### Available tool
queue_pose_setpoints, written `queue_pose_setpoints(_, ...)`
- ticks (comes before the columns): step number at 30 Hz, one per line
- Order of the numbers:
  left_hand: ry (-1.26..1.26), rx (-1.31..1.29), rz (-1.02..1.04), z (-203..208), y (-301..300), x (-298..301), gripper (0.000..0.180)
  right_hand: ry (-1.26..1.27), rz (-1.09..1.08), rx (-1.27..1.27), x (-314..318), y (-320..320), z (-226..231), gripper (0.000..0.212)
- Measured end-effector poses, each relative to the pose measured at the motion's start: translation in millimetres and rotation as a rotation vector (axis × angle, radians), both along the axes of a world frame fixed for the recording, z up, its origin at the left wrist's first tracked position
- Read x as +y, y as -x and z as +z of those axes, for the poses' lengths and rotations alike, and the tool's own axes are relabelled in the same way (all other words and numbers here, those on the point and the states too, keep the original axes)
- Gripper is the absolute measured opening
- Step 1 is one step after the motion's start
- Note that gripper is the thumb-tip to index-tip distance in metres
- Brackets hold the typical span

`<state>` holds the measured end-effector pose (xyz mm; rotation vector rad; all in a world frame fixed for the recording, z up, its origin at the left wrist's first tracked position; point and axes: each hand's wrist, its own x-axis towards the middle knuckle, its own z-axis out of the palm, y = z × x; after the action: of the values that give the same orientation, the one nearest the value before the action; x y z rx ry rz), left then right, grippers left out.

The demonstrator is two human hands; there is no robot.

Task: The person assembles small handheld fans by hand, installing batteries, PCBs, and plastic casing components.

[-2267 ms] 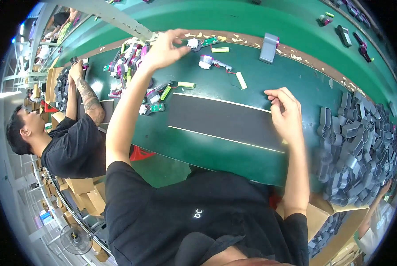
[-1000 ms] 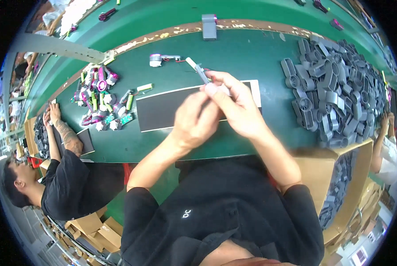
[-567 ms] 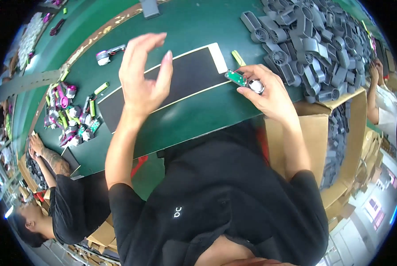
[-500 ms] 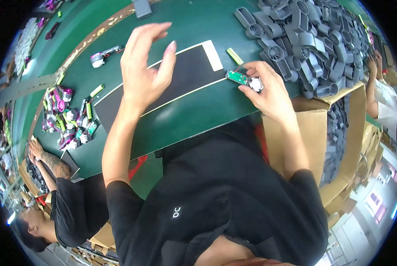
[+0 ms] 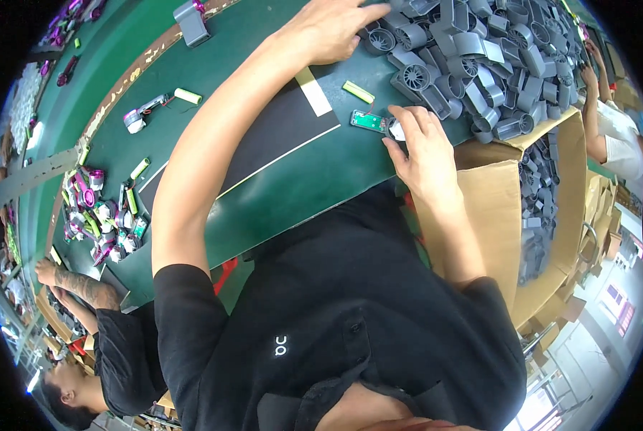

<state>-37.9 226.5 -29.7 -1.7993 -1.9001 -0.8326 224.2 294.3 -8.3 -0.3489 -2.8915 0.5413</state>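
Note:
My right hand (image 5: 423, 147) has its thumb and fingers closed around a small round silvery part, partly hidden by the fingers. Joined to it is a green circuit board (image 5: 368, 121) with a dark surround, and a thin red wire leads to a light-green battery cell (image 5: 359, 92). At the far side of the table, my left hand (image 5: 330, 30) reaches across to the near-left edge of a heap of grey plastic housings (image 5: 472, 68). Its fingers are stretched out, and its fingertips meet the outermost housings; any contact is hard to make out.
A black mat (image 5: 278, 140) lies under my left forearm. On the left are a heap of purple-and-white motor assemblies with cells (image 5: 99, 215), a single assembly (image 5: 136, 121) and a grey housing (image 5: 192, 25). A cardboard box (image 5: 479, 208) of housings stands right. A co-worker (image 5: 131, 352) sits left.
My left hand has swung from above the mat far and right to the housing heap. My right hand stays on the circuit-board assembly, which lies slightly farther left in the picture.

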Motion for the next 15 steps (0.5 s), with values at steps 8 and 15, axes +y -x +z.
queue_pose_setpoints(8,0.397,-0.287,0.152,-2,8,-27,0.030,0.215,0.032,0.083,3,3,9,0.037)
queue_pose_setpoints(15,-0.025,-1.153,0.182,6,-20,-122,0.055,1.062,0.034,-0.048,11,15,17,0.034)
